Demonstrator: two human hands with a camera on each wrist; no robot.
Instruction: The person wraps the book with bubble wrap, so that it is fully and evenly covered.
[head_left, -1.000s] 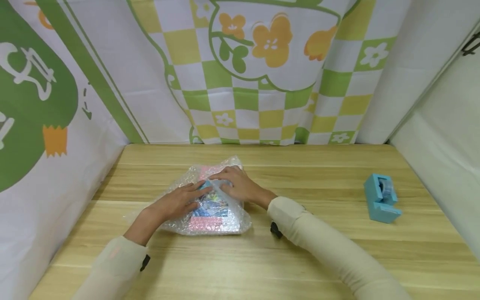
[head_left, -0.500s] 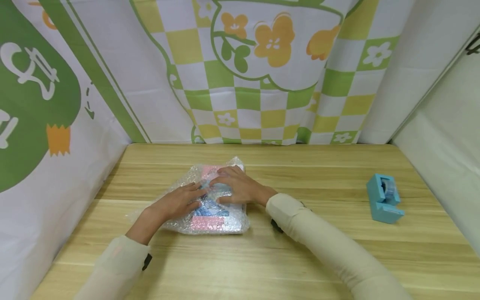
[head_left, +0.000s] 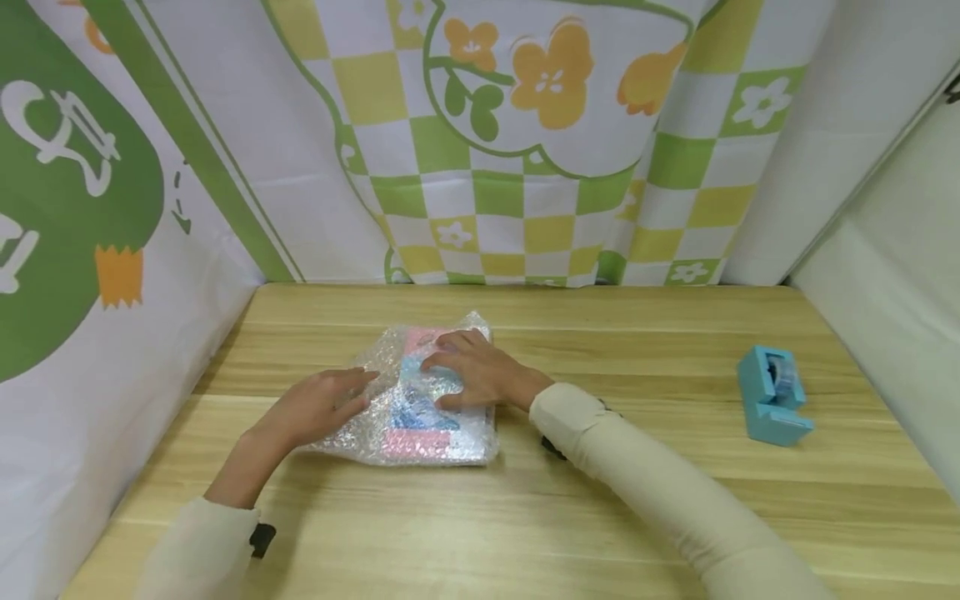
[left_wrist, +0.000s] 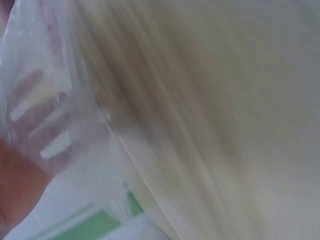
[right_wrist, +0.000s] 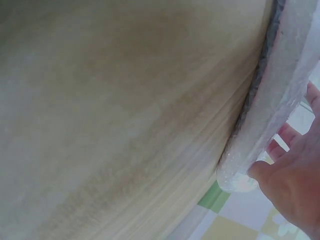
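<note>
Bubble wrap [head_left: 375, 433] covers a flat, box-shaped item [head_left: 416, 442] with a pink and blue printed front, lying left of the table's middle. My right hand [head_left: 476, 371] rests on top of the wrapped item with its fingers spread. In the right wrist view, this hand [right_wrist: 295, 175] lies across the far side of the wrapped edge [right_wrist: 270, 100]. Over the loose left part of the wrap is my left hand [head_left: 318, 404], fingers extended to the right. The left wrist view shows its fingers through the clear wrap [left_wrist: 75, 115].
A light blue tape dispenser [head_left: 772, 400] with a roll of clear tape [head_left: 782, 375] stands at the right of the wooden table [head_left: 600, 517]. Patterned cloth [head_left: 525, 192] hangs behind the table, and white cloth closes both sides.
My left hand has drawn back to the left, off the printed front. The right hand has flattened the wrap's raised fold and stays on the item.
</note>
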